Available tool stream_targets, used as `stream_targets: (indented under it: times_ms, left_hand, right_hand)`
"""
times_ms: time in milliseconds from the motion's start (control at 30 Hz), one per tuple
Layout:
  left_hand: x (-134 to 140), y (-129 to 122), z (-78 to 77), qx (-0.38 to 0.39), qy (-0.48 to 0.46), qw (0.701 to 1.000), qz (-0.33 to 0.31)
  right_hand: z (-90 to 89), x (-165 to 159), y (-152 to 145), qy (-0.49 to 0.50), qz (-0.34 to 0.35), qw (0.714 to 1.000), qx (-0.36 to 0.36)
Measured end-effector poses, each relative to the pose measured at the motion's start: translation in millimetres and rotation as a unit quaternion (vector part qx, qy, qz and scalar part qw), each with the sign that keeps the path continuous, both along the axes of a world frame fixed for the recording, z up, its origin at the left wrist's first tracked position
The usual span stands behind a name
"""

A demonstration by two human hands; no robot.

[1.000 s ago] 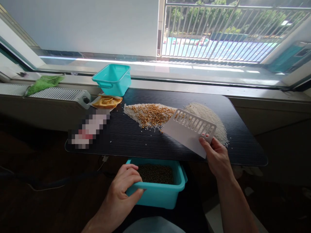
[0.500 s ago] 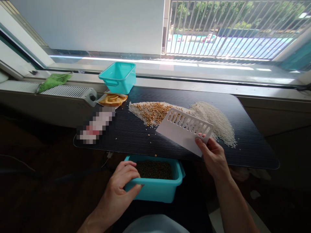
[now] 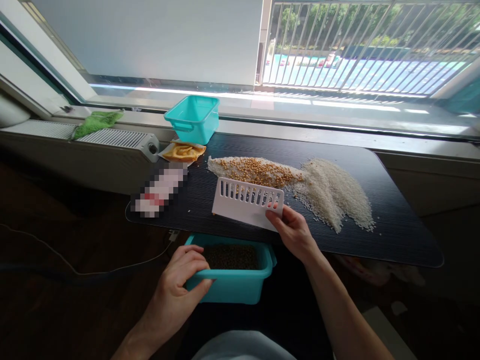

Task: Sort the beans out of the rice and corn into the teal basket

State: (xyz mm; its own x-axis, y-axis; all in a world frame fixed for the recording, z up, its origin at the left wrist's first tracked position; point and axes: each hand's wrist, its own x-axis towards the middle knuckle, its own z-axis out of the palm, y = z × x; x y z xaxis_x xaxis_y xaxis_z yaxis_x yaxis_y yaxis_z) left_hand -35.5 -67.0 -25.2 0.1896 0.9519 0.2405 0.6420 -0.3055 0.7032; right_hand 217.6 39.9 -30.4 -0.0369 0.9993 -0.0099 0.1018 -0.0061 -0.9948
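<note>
My right hand grips a white slotted plastic scraper by its right end, thumb on the near face. The scraper stands tilted over the near side of the table, slots upward. Just behind it lie yellow round beans, spread over white rice. A larger pile of rice is to the right. My left hand is closed on the near left rim of a turquoise tub, held below the table's front edge. Small dark grains fill part of this tub.
Another turquoise tub stands at the table's back left corner. Close to it lie an orange-and-white packet and a blurred-out pinkish item. A green cloth rests on the radiator beneath the window. A thin cable runs at the lower left.
My right hand has drawn the scraper left and towards the table's front edge, exposing more beans and rice. My left hand still holds the tub. The view has shifted slightly.
</note>
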Motion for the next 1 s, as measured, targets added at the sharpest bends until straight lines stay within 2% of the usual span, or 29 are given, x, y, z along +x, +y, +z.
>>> stream_targets:
  times_ms: [200,400,500,567,667,733,833,1000]
  left_hand:
    - [-15,-4,0.8,0.02,0.015,0.999,0.022]
    - [-15,-4,2.6,0.033,0.024,0.998,0.037]
    - [-10,-5,3.4,0.034,0.016,0.999,0.025]
    - [-3,-7,4.2,0.031,0.008,0.999,0.012]
    - [12,-10,4.8,0.026,-0.01,0.999,-0.02]
    - [23,-10,4.7,0.024,-0.025,0.999,-0.04]
    - [39,-7,3.8,0.02,-0.038,0.997,-0.071]
    - [52,-1,3.2,-0.004,-0.03,0.996,-0.089]
  right_hand:
    - [10.5,3,-2,-0.024,0.106,0.994,-0.004]
    - [17.8,9,-16,-0.034,0.089,0.995,-0.003]
    - [17.2,14,-26,-0.026,0.008,0.999,0.026]
    - [17.9,25,-34,-0.019,-0.089,0.995,0.051]
    - [21.2,54,-49,-0.037,-0.284,0.956,0.068]
    - [23.3,76,-60,-0.068,-0.384,0.92,0.036]
    - [23.7,97,-70,-0.109,-0.427,0.898,0.017]
    - [16.8,99,-68,-0.143,-0.386,0.91,0.048]
